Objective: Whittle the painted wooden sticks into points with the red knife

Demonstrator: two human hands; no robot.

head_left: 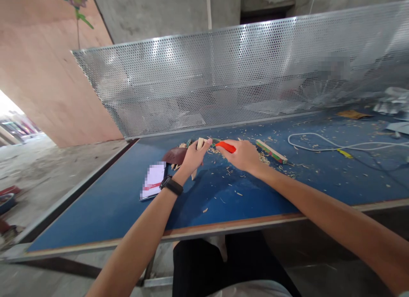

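Observation:
My left hand [192,156] is closed around a pale wooden stick [200,143], whose lower end shows below the palm. To its right, my right hand [245,155] grips a knife [228,146] by its bright orange handle, pointing toward the stick; the blade is too small to make out. Thin wood shavings [263,157] lie scattered around both hands. A dark brown rounded object [174,155] sits just left of my left hand, partly hidden by it. Beyond my right hand lies a wooden strip [271,152] with red and green on its side.
A phone [153,182] with a lit screen rests beside my left wrist on the blue table [105,194]. A white cable [319,148] with a yellow tag loops at the right. Perforated metal sheeting [198,84] stands along the back edge.

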